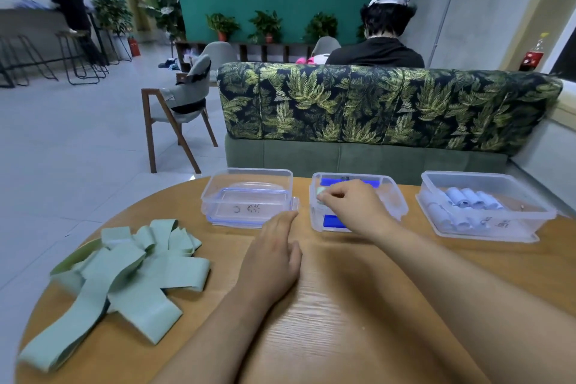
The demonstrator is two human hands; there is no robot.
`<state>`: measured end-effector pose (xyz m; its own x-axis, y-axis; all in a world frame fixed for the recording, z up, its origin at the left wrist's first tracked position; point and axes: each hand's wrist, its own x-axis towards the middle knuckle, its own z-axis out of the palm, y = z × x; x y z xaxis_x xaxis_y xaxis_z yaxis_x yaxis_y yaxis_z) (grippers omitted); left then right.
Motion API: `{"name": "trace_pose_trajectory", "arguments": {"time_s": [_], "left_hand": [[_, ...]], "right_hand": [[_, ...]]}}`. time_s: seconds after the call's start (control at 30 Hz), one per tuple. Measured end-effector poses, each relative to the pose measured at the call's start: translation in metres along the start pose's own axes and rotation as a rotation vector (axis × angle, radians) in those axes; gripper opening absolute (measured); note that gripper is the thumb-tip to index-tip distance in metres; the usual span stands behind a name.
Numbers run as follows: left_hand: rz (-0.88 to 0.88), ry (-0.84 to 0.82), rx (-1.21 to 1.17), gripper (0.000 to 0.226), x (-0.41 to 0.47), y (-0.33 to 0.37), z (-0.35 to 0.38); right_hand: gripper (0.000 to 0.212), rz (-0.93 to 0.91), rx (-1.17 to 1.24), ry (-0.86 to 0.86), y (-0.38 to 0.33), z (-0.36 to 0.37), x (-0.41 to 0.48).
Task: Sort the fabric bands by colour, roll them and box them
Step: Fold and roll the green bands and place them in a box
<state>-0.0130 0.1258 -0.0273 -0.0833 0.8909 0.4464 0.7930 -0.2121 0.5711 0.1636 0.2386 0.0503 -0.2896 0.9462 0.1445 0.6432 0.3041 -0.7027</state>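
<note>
Our right hand (352,207) pinches a green roll (321,191) over the middle box (399,203), while the loose bands (124,271) lie left of our relaxed left hand (271,259).

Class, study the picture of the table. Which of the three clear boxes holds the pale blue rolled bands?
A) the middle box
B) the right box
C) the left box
B: the pale blue rolls lie packed in the right box, while the right hand pinches a green roll at the middle box, and the left box shows no rolls.
</note>
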Motion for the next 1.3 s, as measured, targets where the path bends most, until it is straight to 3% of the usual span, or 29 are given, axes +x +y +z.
{"name": "trace_pose_trajectory", "arguments": {"time_s": [0.2, 0.3, 0.4, 0.47, 0.6, 0.73, 0.83, 1.03, 1.2, 1.3], "left_hand": [[-0.075, 0.141, 0.309, 0.027, -0.076, -0.023, -0.051], [-0.147, 0.241, 0.411, 0.016, -0.114, -0.034, -0.081], [-0.276, 0.294, 0.466, 0.012, -0.146, -0.042, -0.103], [-0.362, 0.319, 0.489, 0.015, -0.163, -0.044, -0.112], [-0.466, 0.361, 0.335, 0.026, -0.174, -0.044, -0.115], [-0.515, 0.375, 0.224, 0.039, -0.173, -0.041, -0.118], [-0.487, 0.37, 0.132, 0.043, -0.171, -0.037, -0.121], [-0.372, 0.383, 0.078, 0.038, -0.172, -0.03, -0.12], [-0.29, 0.316, 0.109, 0.037, -0.172, -0.027, -0.117], [-0.279, 0.305, 0.255, 0.036, -0.171, -0.028, -0.114]], "right_hand": [[0.03, -0.143, 0.05, -0.139, -0.031, 0.074, -0.055], [0.013, -0.18, 0.167, -0.233, -0.055, 0.115, -0.077], [0.029, -0.239, 0.222, -0.263, -0.078, 0.147, -0.091], [0.034, -0.3, 0.185, -0.245, -0.09, 0.166, -0.101], [0.018, -0.416, 0.05, -0.186, -0.101, 0.193, -0.124], [0.049, -0.518, -0.208, -0.222, -0.102, 0.202, -0.134], [0.051, -0.503, -0.195, -0.227, -0.1, 0.2, -0.132], [0.007, -0.386, 0.229, -0.255, -0.092, 0.184, -0.137], [0.007, -0.153, 0.491, -0.3, -0.072, 0.146, -0.154], [0.004, -0.082, 0.487, -0.305, -0.051, 0.123, -0.158]]}}
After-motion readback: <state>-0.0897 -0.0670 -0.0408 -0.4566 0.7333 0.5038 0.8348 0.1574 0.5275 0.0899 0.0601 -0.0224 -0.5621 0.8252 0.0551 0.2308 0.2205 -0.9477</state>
